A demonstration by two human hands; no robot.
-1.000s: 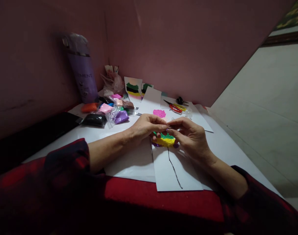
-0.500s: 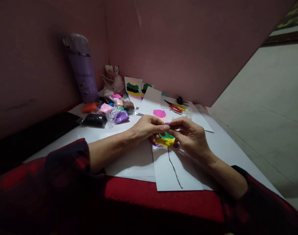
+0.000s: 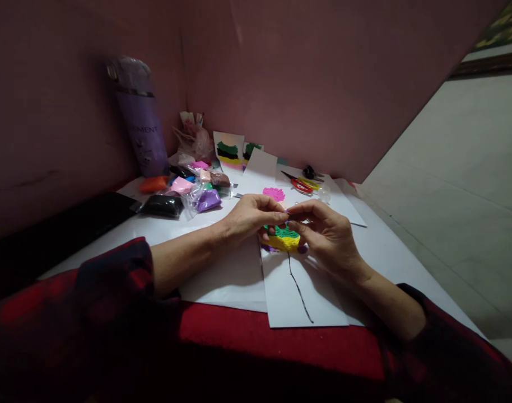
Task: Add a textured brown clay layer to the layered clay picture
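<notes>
Above a white sheet [image 3: 281, 296], my left hand [image 3: 254, 218] and my right hand [image 3: 329, 232] meet at the fingertips. Both are pinched closed around something small and dark, perhaps purple, too tiny to name. Beneath them, partly covered by my fingers, a textured picture [image 3: 284, 242] shows green and yellow bands with purple at the lower edge. A bright pink textured patch [image 3: 274, 194] lies just beyond my left fingers. From the bands a thin black line [image 3: 297, 286] runs down the sheet.
Bagged coloured lumps, among them a black one [image 3: 162, 205] and a purple one [image 3: 208, 200], lie at the left. Behind them stands a purple bottle [image 3: 144, 131]. Red-handled scissors [image 3: 301, 185] and painted cards [image 3: 229, 151] are toward the wall.
The fingertips of my left hand have shifted slightly up and left, and a little more of the green band shows. Both hands remain pinched together.
</notes>
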